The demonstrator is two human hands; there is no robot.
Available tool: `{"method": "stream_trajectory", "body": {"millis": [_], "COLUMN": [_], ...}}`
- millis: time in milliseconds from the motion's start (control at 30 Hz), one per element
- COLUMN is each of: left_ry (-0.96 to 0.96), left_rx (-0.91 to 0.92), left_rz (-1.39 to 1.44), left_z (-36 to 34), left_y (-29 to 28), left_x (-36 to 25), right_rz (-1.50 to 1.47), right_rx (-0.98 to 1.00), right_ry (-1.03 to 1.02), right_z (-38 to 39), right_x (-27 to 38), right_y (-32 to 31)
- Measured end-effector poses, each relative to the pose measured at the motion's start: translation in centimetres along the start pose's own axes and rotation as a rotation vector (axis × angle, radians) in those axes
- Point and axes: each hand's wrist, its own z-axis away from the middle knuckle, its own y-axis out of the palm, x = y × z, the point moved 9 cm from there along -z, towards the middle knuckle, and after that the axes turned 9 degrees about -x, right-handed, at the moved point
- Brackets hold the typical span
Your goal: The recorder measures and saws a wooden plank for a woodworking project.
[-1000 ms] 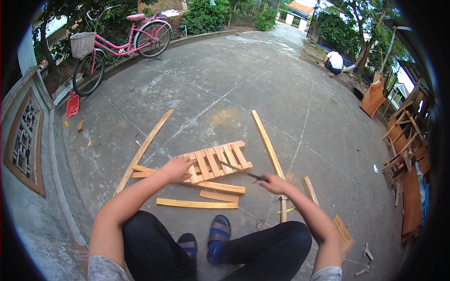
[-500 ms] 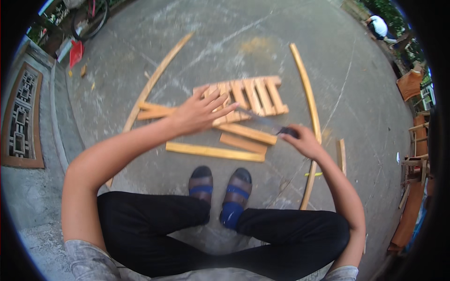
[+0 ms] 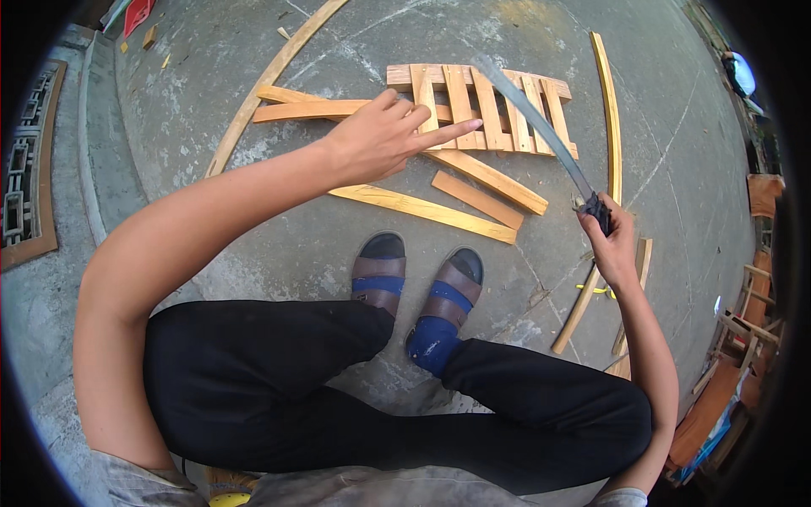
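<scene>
Near the upper middle of the frame, a slatted panel (image 3: 487, 110) of pale, straight-grained wood lies on rough, stained concrete (image 3: 701, 211), its narrow slats set crosswise over two rails. The left hand (image 3: 376, 139) is at its left end, loosely spread, forefinger stretched to the right and the other fingers half curled; whether it touches the slats or hovers above them is hard to tell from this angle. At right of centre, the right hand (image 3: 615, 241) grips the dark handle of a long, thin metal blade (image 3: 541, 122), which slants up-left across the view of the panel. Just below the panel lie a thick squared batten (image 3: 494, 182), a flat reddish-brown board (image 3: 478, 200) and a long yellowish strip (image 3: 422, 211).
</scene>
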Motion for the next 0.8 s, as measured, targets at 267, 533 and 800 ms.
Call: {"method": "stream_trajectory", "body": {"millis": [267, 533, 800], "left_ry": [0.065, 0.14, 0.115], "left_rx": [-0.428, -0.598, -0.688], "left_rz": [-0.127, -0.162, -0.104], "left_z": [-3.6, -3.7, -3.5], "left_y": [-9.2, -14.3, -16.7], "left_x": [-1.4, -2.3, -2.7], "right_rz": [-0.196, -0.304, -0.751], "right_rx": [-0.269, -0.305, 0.263], "right_ry": [0.01, -0.074, 0.254], "right_z": [-0.2, -0.8, 0.9], "right_x": [-1.4, 2.9, 13.9], "right_y": [-3.2, -4.0, -2.2]}}
